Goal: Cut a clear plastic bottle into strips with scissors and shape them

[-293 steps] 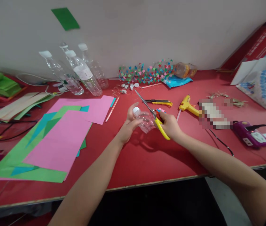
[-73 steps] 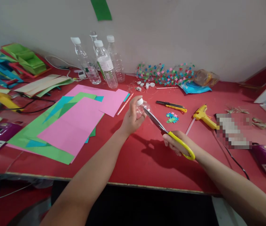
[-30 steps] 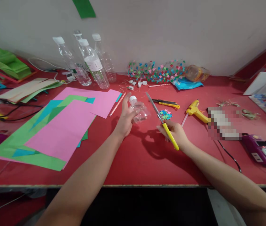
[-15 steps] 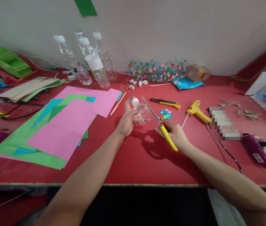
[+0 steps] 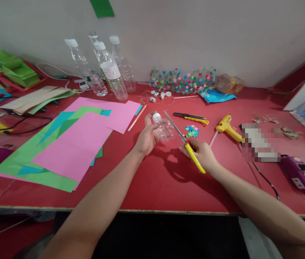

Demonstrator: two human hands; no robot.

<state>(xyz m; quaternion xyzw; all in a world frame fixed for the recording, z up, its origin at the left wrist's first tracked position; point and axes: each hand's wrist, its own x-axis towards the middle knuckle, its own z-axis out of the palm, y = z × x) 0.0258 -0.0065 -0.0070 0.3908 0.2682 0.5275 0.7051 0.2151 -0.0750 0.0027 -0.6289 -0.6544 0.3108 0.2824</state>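
"Pink paper [image 5: 74,144] overlaps green sheets [image 5: 20,156] on the red table [image 5: 155,190], left of the bottle top [image 5: 164,131]. What stands beyond them?"

"Four clear bottles [image 5: 112,73], behind and to the left of the bottle top. A striped pencil [image 5: 137,118] lies nearer, on its left side."

"And the hands?"

"Apart. The left hand [image 5: 145,140] grips the bottle top, a clear, white-capped piece, above the middle of the table. The right hand [image 5: 202,154] is closed around yellow-handled scissors [image 5: 195,158], whose blades slant towards the right side of the bottle top."

"Do the blades touch it?"

"That cannot be told from this view. Behind the bottle top, note the star-covered clear tube [image 5: 183,81]."

"And farther right?"

"Loose paper stars [image 5: 192,131] and a craft knife [image 5: 195,118] lie to the right of the bottle top, then a yellow glue gun [image 5: 229,129]. Well apart from it, at far right, sits a purple power strip [image 5: 302,176]."
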